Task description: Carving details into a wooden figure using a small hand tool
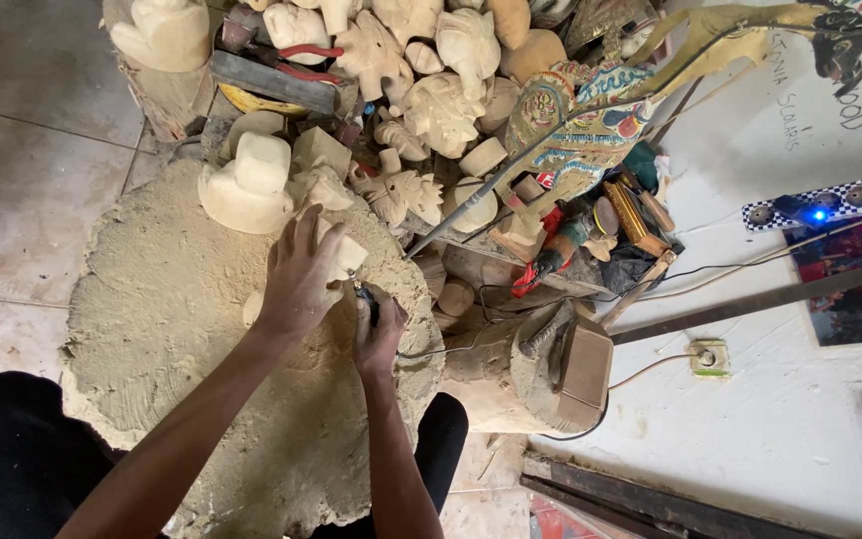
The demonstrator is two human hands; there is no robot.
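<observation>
Head view: the left hand (299,276) lies palm-down, its fingers closed over a pale, roughly carved wooden block (336,262) near the far edge of a broad, dust-caked round stump of wood (167,319) that serves as the counter. The right hand (379,334), just beside it, is wrapped tight around a small dark rotary tool (369,302) whose tip meets the block. A thin black cord (451,349) runs off the stump's right edge. Beyond the far edge sits a pale hat-shaped wooden carving (249,185), then a heap of unpainted carved wooden heads (431,80) and a painted flat shadow puppet (591,120).
</observation>
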